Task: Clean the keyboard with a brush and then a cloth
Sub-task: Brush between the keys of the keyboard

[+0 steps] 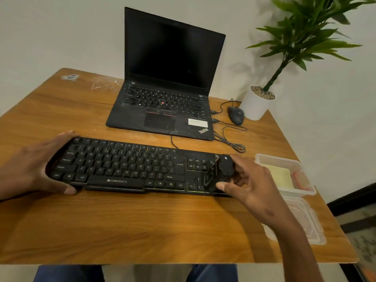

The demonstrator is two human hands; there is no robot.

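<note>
- Zebronics keyboard [126, 165] lies flat on the wooden table [142, 224], just in front of the open ThinkPad laptop [166, 82]; its cable runs off from the back edge
- left hand [30, 165] grips the keyboard's left end; fingers over the far corner, thumb curled at the near edge; reads as bracing it
- right hand [250, 184] holds a small black brush [220, 171] over the numpad end; fingers clamped round its rounded body, bristles down on the keys
- handling, judged: keyboard rigid, light plastic, slides easily on the smooth table, so hold by the end bezels, not the keys; keycaps loose-ish, sweep lightly along rows
- brush: hard body, soft bristles, small; pinch at the body, keep the grip firm as it looks smooth
- cloth: pale yellow piece in the clear plastic container [284, 176] right of the keyboard looks like it; soft, limp, light; lid [301, 224] lies nearer the table's front edge
- brushing stage; cloth untouched
</note>
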